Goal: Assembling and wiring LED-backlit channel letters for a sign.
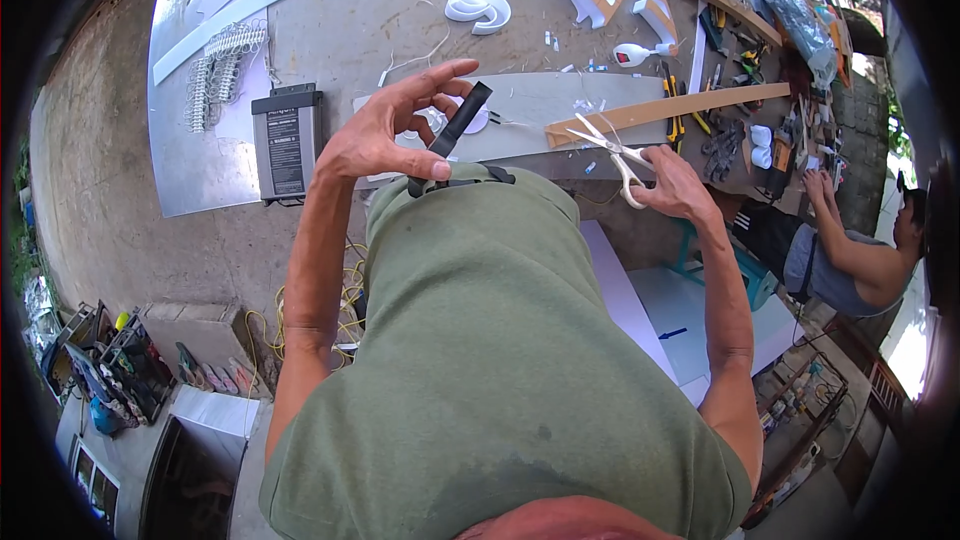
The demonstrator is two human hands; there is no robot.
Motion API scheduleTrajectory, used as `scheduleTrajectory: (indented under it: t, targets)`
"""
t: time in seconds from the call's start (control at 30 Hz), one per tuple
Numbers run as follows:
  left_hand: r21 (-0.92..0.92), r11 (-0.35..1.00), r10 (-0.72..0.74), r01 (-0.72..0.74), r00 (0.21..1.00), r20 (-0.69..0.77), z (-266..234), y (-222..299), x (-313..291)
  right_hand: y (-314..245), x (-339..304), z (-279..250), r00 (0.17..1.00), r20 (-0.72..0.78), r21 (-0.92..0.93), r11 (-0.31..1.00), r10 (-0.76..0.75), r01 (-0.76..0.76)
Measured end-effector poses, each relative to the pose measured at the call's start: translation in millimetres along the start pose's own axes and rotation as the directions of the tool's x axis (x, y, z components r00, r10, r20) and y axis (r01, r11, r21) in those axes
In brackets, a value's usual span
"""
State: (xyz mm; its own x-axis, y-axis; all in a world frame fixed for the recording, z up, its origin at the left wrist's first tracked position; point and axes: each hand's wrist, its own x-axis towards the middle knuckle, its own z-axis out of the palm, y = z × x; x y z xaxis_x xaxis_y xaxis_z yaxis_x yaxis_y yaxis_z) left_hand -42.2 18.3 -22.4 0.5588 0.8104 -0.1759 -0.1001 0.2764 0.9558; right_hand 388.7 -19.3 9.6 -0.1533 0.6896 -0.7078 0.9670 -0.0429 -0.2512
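Observation:
My left hand is raised at the near edge of the table, its thumb and fingers curled around a flat black strip. The strip's free end slants up and to the right. More black material hangs beside the thumb, near my waist. In my right hand is a pair of scissors with pale handles. Their blades point up and left, spread apart, over the near end of a brown strip. The scissors and the black strip are well apart. Partly behind my left fingers lies a white round piece.
A metal-cased power supply stands left on the table, near coiled white wires. White curved pieces lie farther back. Tools and clutter fill the right side, where another person works. Yellow cable lies below.

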Motion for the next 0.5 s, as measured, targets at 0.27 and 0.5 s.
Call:
scheduleTrajectory:
  t: [0.27, 0.5]
  targets:
    - [-0.073, 0.997, -0.012, 0.014, 1.0, 0.022, -5, -5, 7, -5, 21, 33, 0.882, 0.18, 0.968, -0.079, -0.435, -0.237]
    - [-0.143, 0.989, -0.033, 0.035, 0.999, 0.012, -4, -5, 3, -12, 51, 55, 0.835, 0.068, 0.95, -0.221, -0.546, -0.221]
